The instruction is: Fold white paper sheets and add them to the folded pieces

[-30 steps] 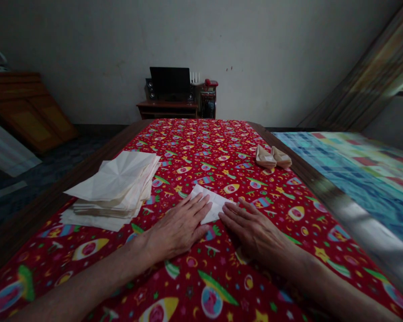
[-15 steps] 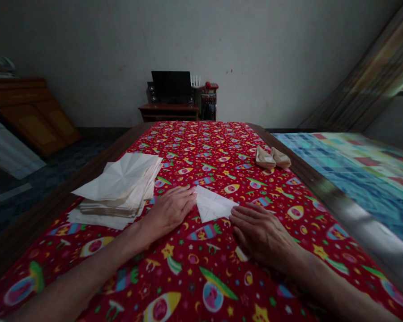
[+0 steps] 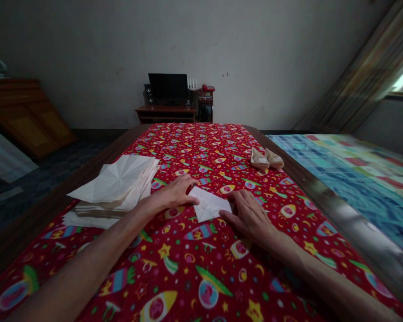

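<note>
A small folded white paper (image 3: 208, 205) lies on the red patterned tablecloth (image 3: 201, 268) in front of me. My left hand (image 3: 176, 193) rests at the paper's left corner, fingers curled and pinching its edge. My right hand (image 3: 248, 214) lies flat beside the paper's right edge, fingers stretched out and touching it. A thick stack of creased white sheets (image 3: 116, 185) sits just left of my left hand.
Two folded beige paper shapes (image 3: 266, 158) lie near the table's far right edge. A colourful checked mat (image 3: 349, 170) spreads to the right of the table. A low stand with a dark screen (image 3: 169, 96) stands against the far wall, and a wooden cabinet (image 3: 30, 116) at left.
My left hand has slid off the paper to its left corner and curled onto the edge. My right hand has moved slightly forward along the right edge. More of the paper shows.
</note>
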Demonstrator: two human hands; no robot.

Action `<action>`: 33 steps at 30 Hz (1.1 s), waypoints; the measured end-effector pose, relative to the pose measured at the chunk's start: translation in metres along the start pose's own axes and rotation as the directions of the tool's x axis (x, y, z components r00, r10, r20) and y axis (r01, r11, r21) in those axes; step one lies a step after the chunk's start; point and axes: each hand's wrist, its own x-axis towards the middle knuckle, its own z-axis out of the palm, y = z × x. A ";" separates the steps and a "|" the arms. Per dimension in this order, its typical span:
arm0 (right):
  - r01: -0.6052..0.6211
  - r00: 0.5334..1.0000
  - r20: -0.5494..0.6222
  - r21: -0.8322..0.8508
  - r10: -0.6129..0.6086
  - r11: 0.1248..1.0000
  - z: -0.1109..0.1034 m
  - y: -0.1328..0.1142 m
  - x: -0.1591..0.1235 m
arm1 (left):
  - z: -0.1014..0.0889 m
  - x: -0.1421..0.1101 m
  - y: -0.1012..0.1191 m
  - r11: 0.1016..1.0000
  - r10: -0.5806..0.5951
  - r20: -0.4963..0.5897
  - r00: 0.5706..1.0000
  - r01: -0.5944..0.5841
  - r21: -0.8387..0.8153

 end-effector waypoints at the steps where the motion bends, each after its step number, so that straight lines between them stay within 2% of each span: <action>1: -0.008 1.000 0.011 -0.006 0.008 1.000 0.000 0.000 0.000 | -0.002 0.002 0.001 1.000 -0.012 0.021 1.000 0.012 -0.012; 7: 0.008 1.000 0.011 -0.004 -0.008 1.000 0.000 -0.003 -0.002 | -0.008 0.011 0.010 0.991 -0.061 0.073 0.995 0.069 -0.112; 13: 0.026 0.999 -0.049 0.058 -0.023 0.998 0.003 0.001 -0.002 | 0.000 0.006 0.012 0.941 -0.085 0.083 0.993 0.108 -0.320; 16: -0.007 1.000 0.001 0.117 0.007 0.993 0.003 0.002 0.004 | 0.005 0.001 0.012 0.880 -0.089 0.041 0.995 0.098 -0.465; 18: -0.070 0.997 0.050 0.180 0.062 0.981 0.001 0.001 0.010 | 0.007 -0.003 0.012 0.829 -0.098 -0.007 0.995 0.078 -0.553; 20: -0.144 0.985 0.127 0.235 0.116 0.961 -0.003 -0.001 0.016 | 0.007 -0.007 0.013 0.822 -0.107 -0.061 0.992 0.054 -0.568; 23: -0.216 0.952 0.273 0.278 0.139 0.936 -0.009 -0.004 0.025 | 0.005 -0.013 0.015 0.872 -0.098 -0.156 0.983 0.009 -0.489; 25: -0.201 0.947 0.301 0.292 0.110 0.935 -0.014 -0.004 0.030 | 0.002 -0.016 0.017 0.910 -0.057 -0.222 0.974 -0.041 -0.413; 27: -0.093 0.975 0.219 0.303 0.026 0.948 -0.019 -0.003 0.036 | -0.003 -0.018 0.020 0.941 0.021 -0.295 0.955 -0.119 -0.317; 29: 0.088 0.994 0.044 0.258 -0.102 0.962 -0.024 -0.002 0.040 | -0.009 -0.022 0.025 0.957 0.134 -0.369 0.920 -0.217 -0.195; 31: 0.250 0.964 -0.122 0.127 -0.235 0.960 -0.029 -0.001 0.044 | -0.016 -0.026 0.030 0.951 0.271 -0.393 0.879 -0.309 -0.035; 33: 0.332 0.919 -0.205 -0.058 -0.337 0.941 -0.031 0.000 0.044 | -0.019 -0.032 0.036 0.924 0.382 -0.360 0.851 -0.350 0.153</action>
